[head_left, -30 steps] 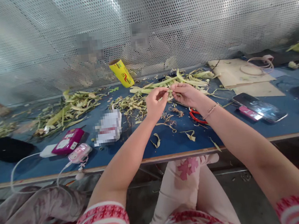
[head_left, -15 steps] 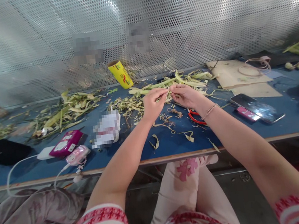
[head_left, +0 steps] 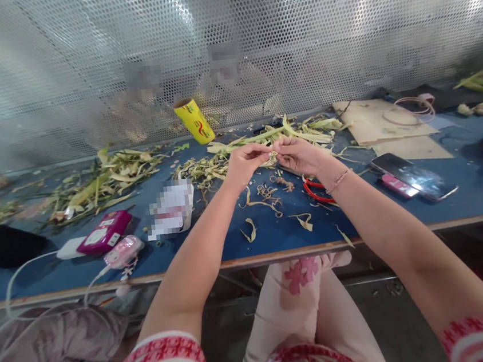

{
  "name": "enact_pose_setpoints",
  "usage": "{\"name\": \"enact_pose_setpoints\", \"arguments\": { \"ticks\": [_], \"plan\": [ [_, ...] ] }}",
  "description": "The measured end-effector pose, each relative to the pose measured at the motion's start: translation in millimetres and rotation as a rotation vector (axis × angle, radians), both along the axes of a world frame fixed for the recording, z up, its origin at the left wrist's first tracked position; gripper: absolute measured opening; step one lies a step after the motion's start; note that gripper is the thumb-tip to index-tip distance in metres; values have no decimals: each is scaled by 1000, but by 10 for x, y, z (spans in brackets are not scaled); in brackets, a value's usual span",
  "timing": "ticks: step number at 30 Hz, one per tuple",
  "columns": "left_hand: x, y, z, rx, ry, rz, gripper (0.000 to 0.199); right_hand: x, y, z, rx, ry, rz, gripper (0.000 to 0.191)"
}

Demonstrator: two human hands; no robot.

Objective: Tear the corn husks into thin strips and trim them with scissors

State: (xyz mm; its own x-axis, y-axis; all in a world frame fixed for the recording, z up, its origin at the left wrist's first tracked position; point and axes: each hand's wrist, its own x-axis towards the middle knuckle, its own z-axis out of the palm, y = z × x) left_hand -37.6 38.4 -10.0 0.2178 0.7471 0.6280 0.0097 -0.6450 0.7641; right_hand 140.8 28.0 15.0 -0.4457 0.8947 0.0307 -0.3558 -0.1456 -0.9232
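Note:
Over the middle of the blue table [head_left: 273, 232], my left hand [head_left: 246, 168] and my right hand [head_left: 301, 156] meet at the fingertips. Both are closed in a pinch on a small pale green plant strip [head_left: 273, 157]. Behind them lie long pale green stalks and leaves [head_left: 314, 133]. A heap of curled strips [head_left: 203, 170] is left of my left hand. Just below my right wrist sit red-handled scissors [head_left: 318, 191], partly covered by the arm. Thin brown curled bits [head_left: 268, 192] and loose leaf scraps [head_left: 305, 221] lie nearer the front edge.
A yellow tube [head_left: 194, 121] stands tilted by the perforated metal wall [head_left: 295, 37]. Left are a leaf pile [head_left: 103, 181], a purple box [head_left: 105, 233], a pink case [head_left: 123, 252] and a white cable. Right are a phone [head_left: 413, 176] and brown card [head_left: 382, 120]. Another person's legs show lower left.
My left hand has shifted slightly left and its fingers lie flatter. More of the pale strip shows between the fingertips. The view has moved a little.

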Motion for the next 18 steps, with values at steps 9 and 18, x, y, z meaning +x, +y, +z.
{"name": "enact_pose_setpoints", "arguments": {
  "ticks": [9, 18],
  "plan": [
    [-17, -46, 79, 10, 90, 4, 23, 8, 17, -21, -12, -29, -29, 13],
    [17, 20, 6, 30, 19, 16, 25, -41, 5, -13, 45, -62, -115, 14]
  ]
}}
